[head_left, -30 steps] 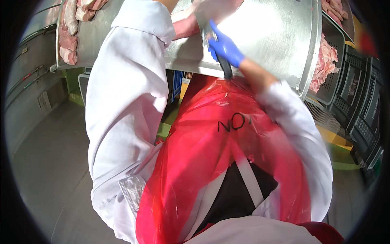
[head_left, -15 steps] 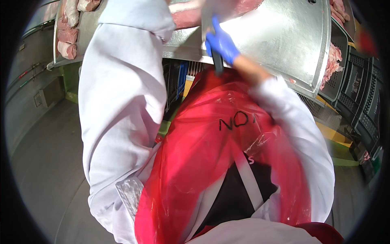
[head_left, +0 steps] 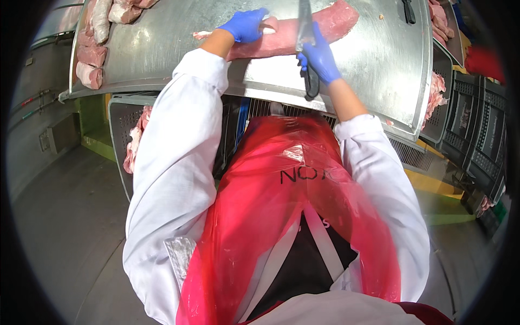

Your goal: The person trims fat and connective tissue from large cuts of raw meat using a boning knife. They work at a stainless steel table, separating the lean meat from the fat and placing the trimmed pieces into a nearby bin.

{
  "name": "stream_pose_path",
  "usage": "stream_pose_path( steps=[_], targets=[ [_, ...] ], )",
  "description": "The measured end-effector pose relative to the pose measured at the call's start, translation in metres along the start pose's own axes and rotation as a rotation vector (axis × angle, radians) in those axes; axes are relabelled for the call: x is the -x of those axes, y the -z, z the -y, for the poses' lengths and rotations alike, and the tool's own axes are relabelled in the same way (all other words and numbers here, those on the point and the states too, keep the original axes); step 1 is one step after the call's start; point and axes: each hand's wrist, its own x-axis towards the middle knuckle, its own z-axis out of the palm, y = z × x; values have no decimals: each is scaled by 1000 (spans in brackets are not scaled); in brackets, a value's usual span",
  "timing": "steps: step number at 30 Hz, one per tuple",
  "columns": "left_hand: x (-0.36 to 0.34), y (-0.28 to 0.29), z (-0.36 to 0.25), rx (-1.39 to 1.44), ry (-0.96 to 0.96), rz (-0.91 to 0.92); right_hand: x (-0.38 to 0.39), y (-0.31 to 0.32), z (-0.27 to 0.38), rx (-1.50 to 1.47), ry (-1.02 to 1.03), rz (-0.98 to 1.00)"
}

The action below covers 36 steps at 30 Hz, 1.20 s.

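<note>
A long pink pork loin (head_left: 333,21) lies across the metal table in front of me. My left hand (head_left: 244,26), blue-gloved, is closed at its left part and pinches a small pale flap of meat and fat (head_left: 268,25); the fingertips are partly hidden. My right hand (head_left: 322,59), also gloved in blue, grips the black handle of a knife (head_left: 305,24). Its blade points away from me, over the loin, and its tip runs past the upper edge of the view. Whether the blade touches the meat I cannot tell.
Several meat pieces (head_left: 91,56) line the metal table's (head_left: 162,59) left side. Another black-handled knife (head_left: 409,12) lies at far right. Crates of meat trimmings (head_left: 435,92) stand off the right edge; a grey crate (head_left: 120,135) sits below the left edge. Someone's red sleeve (head_left: 485,64) shows at right.
My left hand has come back toward me into view, onto the loin. My right hand has moved right with the knife. More of the table and the left crate now show.
</note>
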Motion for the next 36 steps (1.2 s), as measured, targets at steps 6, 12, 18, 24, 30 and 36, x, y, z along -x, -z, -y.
stream_pose_path(
  steps=[6, 12, 18, 24, 30, 36],
  targets=[
    [-15, 8, -4, 221, 57, -184, -8, -36, 0, 76, -159, 155],
    [-15, -15, -113, 651, 287, -603, 30, -57, -11, 210, -262, 55],
    [-6, -10, -140, 795, 436, -790, 32, -64, -91, 409, 152, 73],
    [22, 7, -157, 763, 220, -906, -46, -88, -90, 60, -428, 113],
    [44, 35, -158, 1046, 201, -969, 20, -102, -123, 167, 278, 234],
    [45, 42, -164, 1030, 18, -1037, -19, -141, -81, -83, -198, 194]
  ],
)
